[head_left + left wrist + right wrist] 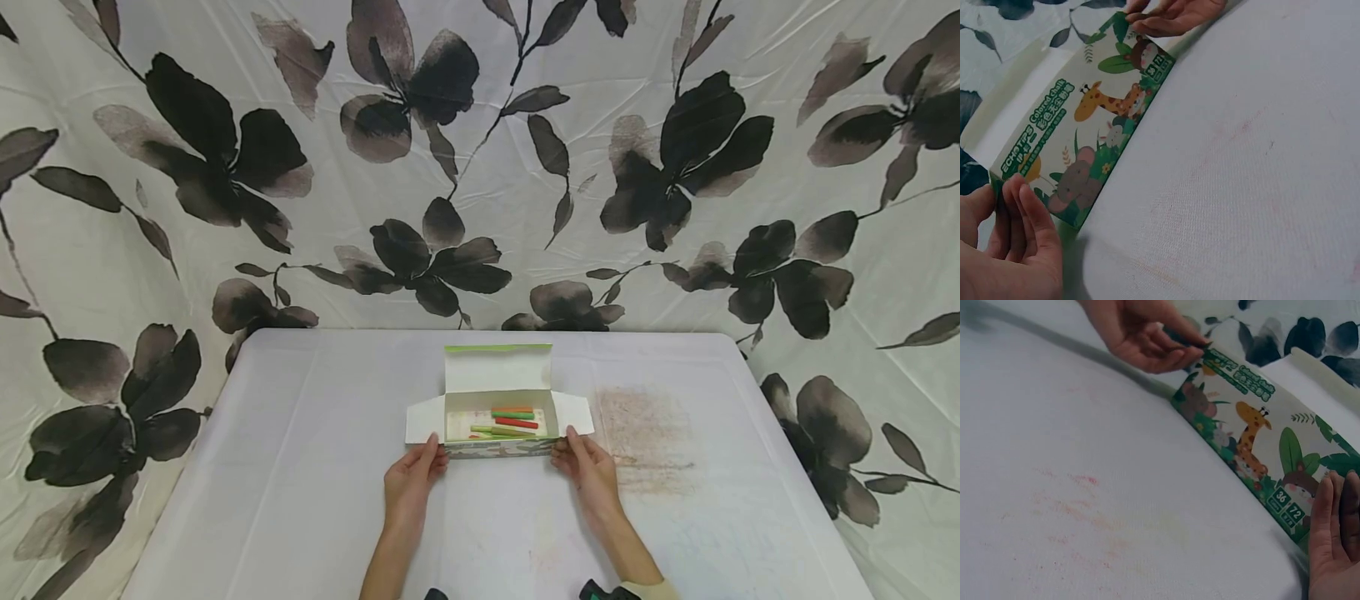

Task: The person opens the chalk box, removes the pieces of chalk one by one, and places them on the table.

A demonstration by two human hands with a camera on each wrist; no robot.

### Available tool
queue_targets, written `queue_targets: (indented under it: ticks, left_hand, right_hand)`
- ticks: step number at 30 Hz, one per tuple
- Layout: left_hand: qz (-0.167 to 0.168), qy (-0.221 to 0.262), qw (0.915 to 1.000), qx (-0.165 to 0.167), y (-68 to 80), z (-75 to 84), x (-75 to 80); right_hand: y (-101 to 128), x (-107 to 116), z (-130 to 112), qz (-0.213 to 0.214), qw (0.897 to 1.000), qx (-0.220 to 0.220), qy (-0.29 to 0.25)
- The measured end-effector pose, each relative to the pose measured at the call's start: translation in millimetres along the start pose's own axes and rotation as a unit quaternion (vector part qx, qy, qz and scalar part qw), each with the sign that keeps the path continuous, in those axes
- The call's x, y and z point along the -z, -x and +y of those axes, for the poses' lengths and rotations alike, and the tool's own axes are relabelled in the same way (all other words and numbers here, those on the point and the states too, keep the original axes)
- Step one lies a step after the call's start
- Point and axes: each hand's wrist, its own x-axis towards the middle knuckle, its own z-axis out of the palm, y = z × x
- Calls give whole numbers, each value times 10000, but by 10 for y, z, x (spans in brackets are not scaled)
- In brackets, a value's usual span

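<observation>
Two hands hold an open box (498,417) near the desk's (315,467) middle: the left hand (411,482) pinches its left front corner with fingers pressed together, the right hand (590,468) its right front corner likewise. Chalks (510,421) lie inside.

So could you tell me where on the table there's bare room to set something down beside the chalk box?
Bare cloth lies left of the left hand out to the table edge, behind the raised lid, and right of the right hand, though that patch is chalk-smudged. The chalk box, both hands at its front corners, crowds the middle.
</observation>
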Motion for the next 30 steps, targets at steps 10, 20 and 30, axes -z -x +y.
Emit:
queue_targets:
  ticks: [10,20,30]
  left_hand:
    - [-107,-386,9987,326,12,13,17]
    - [338,-1339,9887,-589,65,98,33]
    - [483,-1628,9774,-1262,120,308,-62]
  right_hand:
    - [15,-3,-7,-94,9989,-428,165]
    - [35,24,-60,-126,9982,-149,566]
    - [92,53,-154,-306,9911,361,1241]
